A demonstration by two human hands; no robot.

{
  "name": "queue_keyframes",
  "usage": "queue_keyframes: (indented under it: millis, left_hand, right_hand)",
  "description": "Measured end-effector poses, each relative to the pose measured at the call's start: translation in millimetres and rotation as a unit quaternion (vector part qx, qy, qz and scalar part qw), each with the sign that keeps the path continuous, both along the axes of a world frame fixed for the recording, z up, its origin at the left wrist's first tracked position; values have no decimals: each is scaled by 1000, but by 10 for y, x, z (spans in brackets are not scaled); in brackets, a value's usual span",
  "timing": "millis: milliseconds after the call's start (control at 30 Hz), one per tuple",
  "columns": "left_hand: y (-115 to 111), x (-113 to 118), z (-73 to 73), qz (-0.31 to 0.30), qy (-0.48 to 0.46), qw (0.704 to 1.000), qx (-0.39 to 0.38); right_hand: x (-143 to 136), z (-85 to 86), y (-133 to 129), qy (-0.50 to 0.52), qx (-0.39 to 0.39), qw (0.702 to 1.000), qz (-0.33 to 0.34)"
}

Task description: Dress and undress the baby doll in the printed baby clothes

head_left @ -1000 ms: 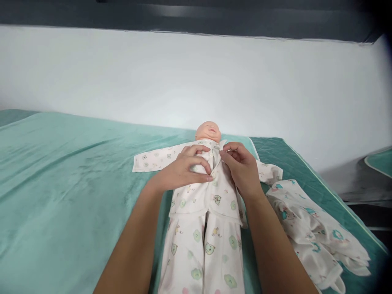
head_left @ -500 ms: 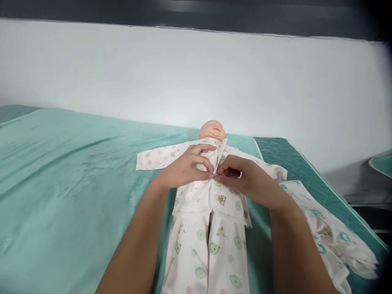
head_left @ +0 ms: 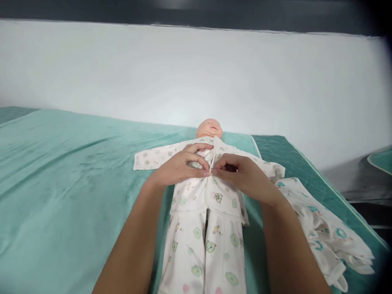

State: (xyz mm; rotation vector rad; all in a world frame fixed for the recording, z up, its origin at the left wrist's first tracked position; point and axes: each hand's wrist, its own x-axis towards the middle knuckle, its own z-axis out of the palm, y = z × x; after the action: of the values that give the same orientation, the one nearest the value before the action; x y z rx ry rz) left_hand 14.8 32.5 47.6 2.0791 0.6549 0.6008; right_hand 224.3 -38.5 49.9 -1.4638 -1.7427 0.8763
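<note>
A baby doll [head_left: 209,128] lies on its back on a teal bed cover [head_left: 61,171], dressed in a white printed shirt [head_left: 196,196] and matching trousers [head_left: 202,253]. My left hand [head_left: 180,167] pinches the shirt's left front edge at the chest. My right hand [head_left: 245,177] pinches the right front edge. The fingertips of both hands meet at the shirt's middle opening, and they hide the fastening there. The doll's sleeves are spread out to both sides.
A heap of white baby clothes with teal prints [head_left: 324,232] lies on the bed to the right of the doll, near the bed's right edge [head_left: 309,167]. A white wall [head_left: 196,77] runs behind the bed. The teal cover stretches wide to the left.
My right hand has dropped from the doll's collar to mid-chest and turned so its fingertips meet my left hand's. The two shirt fronts are drawn closer together.
</note>
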Motion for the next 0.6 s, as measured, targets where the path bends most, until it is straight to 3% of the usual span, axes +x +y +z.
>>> queue_keyframes:
  millis: [600]
  left_hand:
    - [-9, 26, -7, 3, -7, 1000, 24]
  right_hand:
    - [22, -9, 16, 36, -4, 999, 23]
